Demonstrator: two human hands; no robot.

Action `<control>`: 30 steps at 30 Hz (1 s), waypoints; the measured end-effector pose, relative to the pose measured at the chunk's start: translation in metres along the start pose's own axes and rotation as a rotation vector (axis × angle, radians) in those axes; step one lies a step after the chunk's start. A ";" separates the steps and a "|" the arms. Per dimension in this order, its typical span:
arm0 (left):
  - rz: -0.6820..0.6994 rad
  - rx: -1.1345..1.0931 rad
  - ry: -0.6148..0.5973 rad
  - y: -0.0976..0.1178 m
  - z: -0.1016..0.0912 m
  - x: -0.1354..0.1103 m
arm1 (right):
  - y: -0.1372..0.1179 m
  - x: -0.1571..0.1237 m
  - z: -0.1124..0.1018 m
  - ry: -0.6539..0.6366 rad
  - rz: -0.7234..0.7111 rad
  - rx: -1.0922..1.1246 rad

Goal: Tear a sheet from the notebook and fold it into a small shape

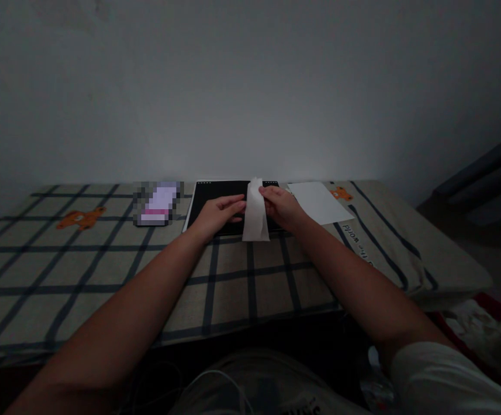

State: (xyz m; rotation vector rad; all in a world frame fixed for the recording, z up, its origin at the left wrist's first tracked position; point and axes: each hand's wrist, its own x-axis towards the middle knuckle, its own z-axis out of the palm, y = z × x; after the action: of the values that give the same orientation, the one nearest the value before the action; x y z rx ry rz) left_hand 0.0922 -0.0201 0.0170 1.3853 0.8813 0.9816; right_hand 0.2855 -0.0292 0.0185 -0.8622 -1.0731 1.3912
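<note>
A folded strip of white paper [256, 216] stands over a black pad or board [202, 199] with a row of small white marks along its top edge. My right hand [281, 206] pinches the paper near its upper right side, thumb on the near face. On the other side, my left hand [222, 214] has its fingers stretched toward the paper's left edge, apart from one another. Whether these fingertips touch the paper is hard to tell. To the right of the pad lies a flat white sheet [321, 203], partly behind my right hand.
A phone [158, 203] with a blurred-out screen lies left of the pad. The checked tablecloth [112, 248] with orange bear prints covers the table, which meets a bare wall [233, 92]. Below the table's right end is a red bin [498, 311] holding crumpled white paper.
</note>
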 end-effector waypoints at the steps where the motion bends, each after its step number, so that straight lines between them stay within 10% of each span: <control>1: -0.012 -0.022 -0.038 0.001 0.000 -0.001 | 0.000 0.000 0.000 0.002 0.003 -0.013; 19: -0.056 -0.060 -0.168 0.000 -0.002 -0.002 | 0.003 -0.002 0.006 0.019 -0.076 -0.188; 27: -0.158 0.015 -0.134 0.007 -0.006 -0.002 | -0.003 0.003 -0.010 0.171 -0.306 -0.636; 30: -0.115 0.172 -0.158 0.007 -0.010 -0.001 | -0.004 0.006 -0.017 0.076 -0.188 -0.662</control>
State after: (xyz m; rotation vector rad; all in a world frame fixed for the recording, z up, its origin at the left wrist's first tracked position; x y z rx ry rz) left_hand 0.0819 -0.0173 0.0234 1.5177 0.9319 0.7112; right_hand 0.3019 -0.0216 0.0175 -1.2330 -1.5440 0.8351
